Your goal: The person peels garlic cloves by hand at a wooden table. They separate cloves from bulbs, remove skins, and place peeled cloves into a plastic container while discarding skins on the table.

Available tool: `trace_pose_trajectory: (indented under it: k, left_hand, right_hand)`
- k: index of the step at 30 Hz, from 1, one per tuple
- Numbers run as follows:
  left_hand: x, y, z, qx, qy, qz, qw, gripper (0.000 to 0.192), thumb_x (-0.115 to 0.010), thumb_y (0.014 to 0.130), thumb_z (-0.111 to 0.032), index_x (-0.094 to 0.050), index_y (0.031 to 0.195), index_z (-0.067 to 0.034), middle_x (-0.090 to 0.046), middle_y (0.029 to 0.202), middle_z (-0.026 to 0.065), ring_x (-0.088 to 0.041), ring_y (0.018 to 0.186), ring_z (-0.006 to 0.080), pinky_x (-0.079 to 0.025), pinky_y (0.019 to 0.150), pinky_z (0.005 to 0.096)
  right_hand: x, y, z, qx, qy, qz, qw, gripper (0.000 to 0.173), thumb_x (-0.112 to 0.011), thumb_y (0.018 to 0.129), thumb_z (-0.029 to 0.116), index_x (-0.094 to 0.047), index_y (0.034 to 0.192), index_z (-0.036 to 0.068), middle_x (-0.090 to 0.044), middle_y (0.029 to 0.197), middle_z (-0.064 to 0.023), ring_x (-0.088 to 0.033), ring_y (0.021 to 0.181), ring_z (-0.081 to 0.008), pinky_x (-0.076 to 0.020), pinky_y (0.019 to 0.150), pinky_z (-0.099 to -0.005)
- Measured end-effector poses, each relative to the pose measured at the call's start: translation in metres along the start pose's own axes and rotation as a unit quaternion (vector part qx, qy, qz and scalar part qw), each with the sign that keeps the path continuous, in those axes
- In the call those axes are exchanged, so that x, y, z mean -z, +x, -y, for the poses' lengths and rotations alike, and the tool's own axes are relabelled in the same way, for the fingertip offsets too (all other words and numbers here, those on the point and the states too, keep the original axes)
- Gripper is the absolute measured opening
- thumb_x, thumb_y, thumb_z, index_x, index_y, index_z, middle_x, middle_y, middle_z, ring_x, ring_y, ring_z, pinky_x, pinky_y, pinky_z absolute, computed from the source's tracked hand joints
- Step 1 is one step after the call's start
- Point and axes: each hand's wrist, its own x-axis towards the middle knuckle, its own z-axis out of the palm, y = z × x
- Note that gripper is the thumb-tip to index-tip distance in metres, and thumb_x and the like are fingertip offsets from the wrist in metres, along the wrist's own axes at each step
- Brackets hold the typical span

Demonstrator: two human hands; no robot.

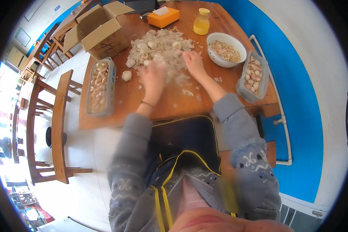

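Note:
A heap of garlic skins (162, 43) with several whole bulbs in it lies on the wooden table (168, 105). My left hand (152, 76), blurred by motion, is at the heap's near left edge; whether it holds anything is unclear. My right hand (193, 62) is curled at the right edge of the skins, its fingertips partly hidden, and I cannot make out anything in it. Apart from the pile, left of my left hand, sits one garlic bulb (126, 75). Some loose skins (188, 92) are scattered between my hands and the table's front edge.
On the left stands a plastic box of garlic cloves (100, 84), with an open cardboard carton (104, 34) behind it. To the right are an enamel bowl of cloves (224, 52) and another clove-filled tub (253, 76). A lidded glass jar (201, 21) and orange tissue box (163, 18) stand farther back.

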Motion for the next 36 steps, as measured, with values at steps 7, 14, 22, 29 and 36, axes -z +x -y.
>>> trace_pose_trajectory:
  k: [7, 14, 22, 29, 36]
  left_hand:
    - [0.004, -0.025, -0.030, -0.036, -0.007, -0.040, 0.999, 0.046, -0.070, 0.085, -0.019, -0.055, 0.123, 0.001, -0.049, 0.125, 0.0328, -0.046, 0.117, 0.0501, -0.040, 0.100, 0.0581]
    - [0.005, -0.013, -0.030, 0.020, 0.040, -0.011, 0.999, 0.052, -0.070, 0.086, -0.027, -0.054, 0.130, -0.006, -0.046, 0.131, 0.0331, -0.042, 0.123, 0.0515, -0.038, 0.103, 0.0583]
    - [0.010, -0.021, -0.034, 0.076, 0.022, 0.083, 0.993, 0.052, -0.068, 0.089, -0.031, -0.056, 0.131, -0.004, -0.045, 0.135, 0.0319, -0.043, 0.124, 0.0504, -0.038, 0.106, 0.0536]
    - [0.019, -0.045, -0.049, -0.006, -0.031, 0.018, 0.999, 0.053, -0.068, 0.089, -0.026, -0.052, 0.134, -0.003, -0.047, 0.134, 0.0308, -0.044, 0.125, 0.0493, -0.039, 0.104, 0.0517]
    - [0.025, -0.046, -0.050, 0.001, 0.096, -0.078, 0.992, 0.054, -0.068, 0.085, -0.029, -0.054, 0.131, -0.004, -0.049, 0.135, 0.0296, -0.042, 0.131, 0.0515, -0.036, 0.105, 0.0612]
  right_hand:
    - [-0.021, -0.019, 0.036, 0.091, 0.031, -0.015, 0.995, 0.033, -0.055, 0.100, 0.028, -0.068, 0.114, 0.001, -0.065, 0.113, -0.0185, -0.060, 0.109, -0.0339, -0.0475, 0.094, -0.0403]
    - [-0.051, 0.020, 0.037, 0.181, -0.115, 0.015, 0.977, 0.032, -0.055, 0.095, 0.028, -0.069, 0.113, 0.006, -0.065, 0.118, -0.0151, -0.059, 0.106, -0.0360, -0.0474, 0.092, -0.0452]
    - [-0.028, 0.003, 0.042, 0.118, -0.132, 0.081, 0.981, 0.023, -0.056, 0.089, 0.018, -0.071, 0.098, 0.003, -0.067, 0.092, -0.0155, -0.060, 0.097, -0.0377, -0.0479, 0.084, -0.0494]
    - [0.009, -0.048, 0.045, 0.188, -0.065, 0.016, 0.980, 0.027, -0.059, 0.096, 0.022, -0.071, 0.110, 0.002, -0.065, 0.121, -0.0176, -0.058, 0.114, -0.0350, -0.0461, 0.097, -0.0430]
    - [0.015, -0.052, 0.042, 0.030, 0.045, 0.039, 0.998, 0.026, -0.056, 0.098, 0.021, -0.070, 0.109, 0.001, -0.067, 0.112, -0.0184, -0.059, 0.108, -0.0356, -0.0459, 0.093, -0.0449]
